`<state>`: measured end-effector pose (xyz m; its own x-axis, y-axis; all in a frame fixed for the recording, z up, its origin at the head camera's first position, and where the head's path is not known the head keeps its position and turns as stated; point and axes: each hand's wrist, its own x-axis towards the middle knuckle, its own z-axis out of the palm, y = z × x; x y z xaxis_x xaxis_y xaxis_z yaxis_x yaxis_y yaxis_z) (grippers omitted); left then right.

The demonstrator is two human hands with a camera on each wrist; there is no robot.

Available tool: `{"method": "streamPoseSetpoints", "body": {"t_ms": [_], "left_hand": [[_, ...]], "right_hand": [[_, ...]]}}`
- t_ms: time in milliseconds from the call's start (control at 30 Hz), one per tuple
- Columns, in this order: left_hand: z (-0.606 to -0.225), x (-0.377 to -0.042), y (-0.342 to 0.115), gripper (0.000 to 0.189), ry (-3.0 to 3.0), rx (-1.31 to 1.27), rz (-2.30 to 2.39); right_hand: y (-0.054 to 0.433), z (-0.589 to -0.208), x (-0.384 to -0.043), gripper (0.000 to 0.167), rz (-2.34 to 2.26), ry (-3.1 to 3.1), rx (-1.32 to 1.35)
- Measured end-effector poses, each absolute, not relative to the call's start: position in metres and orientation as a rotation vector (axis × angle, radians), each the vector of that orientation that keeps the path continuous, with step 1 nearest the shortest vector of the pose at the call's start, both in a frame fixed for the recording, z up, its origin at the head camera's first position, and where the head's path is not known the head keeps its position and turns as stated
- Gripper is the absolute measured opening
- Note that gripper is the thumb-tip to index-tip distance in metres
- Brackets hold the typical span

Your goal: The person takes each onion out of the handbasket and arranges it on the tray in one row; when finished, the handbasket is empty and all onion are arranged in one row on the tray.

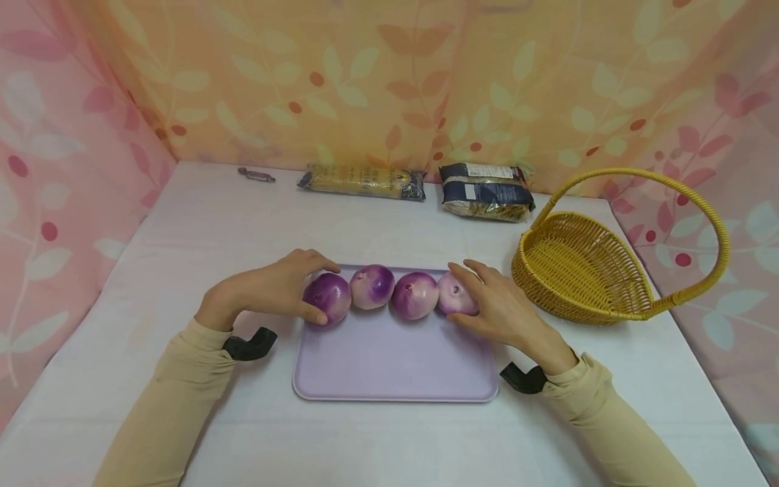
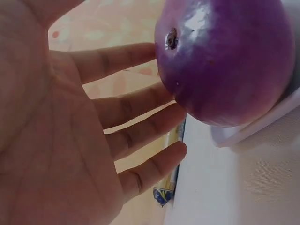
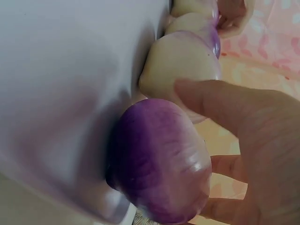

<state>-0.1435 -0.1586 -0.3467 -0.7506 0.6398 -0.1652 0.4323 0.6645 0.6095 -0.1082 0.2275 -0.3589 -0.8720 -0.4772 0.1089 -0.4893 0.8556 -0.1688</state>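
Several purple-and-white onions stand in a row along the far side of a lilac tray (image 1: 395, 365). My left hand (image 1: 276, 284) spans the leftmost onion (image 1: 327, 299), thumb in front and fingers behind. In the left wrist view its fingers are nearly straight, with fingertips at the glossy purple skin (image 2: 229, 61). At the other end, my right hand (image 1: 502, 308) reaches around the rightmost onion (image 1: 455, 294), its fingers spread. The right wrist view shows the thumb (image 3: 211, 98) extended above that onion, overlapping the neighbouring onion (image 3: 173, 65). Between the hands sit two more onions (image 1: 372, 287).
A yellow woven basket (image 1: 581, 304) with a tall handle stands right of the tray. Along the back lie a long yellow packet (image 1: 362, 182), a dark-labelled packet (image 1: 487, 193) and a small peeler-like tool (image 1: 257, 175). Patterned cloth (image 1: 389, 81) surrounds the white tabletop (image 1: 389, 439).
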Motion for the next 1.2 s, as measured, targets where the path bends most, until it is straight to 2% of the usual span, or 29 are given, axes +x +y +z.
{"method": "streamPoseSetpoints", "body": {"t_ms": [233,767,1000,1200], "left_hand": [[-0.35,-0.144,-0.158,0.075,2.522,0.892,0.768],[-0.356,-0.152,-0.16,0.063,2.555,0.914,0.846],[-0.356,-0.153,-0.162,0.061,2.546,0.904,0.866],[-0.356,-0.153,-0.161,0.068,2.521,0.882,0.861]], "right_hand": [[0.217,-0.36,-0.11,0.087,0.275,-2.928,0.844],[0.199,-0.367,-0.111,0.077,0.287,-2.862,0.875],[0.2,-0.364,-0.111,0.077,0.311,-2.857,0.893],[0.203,-0.363,-0.111,0.079,0.316,-2.88,0.895]]}}
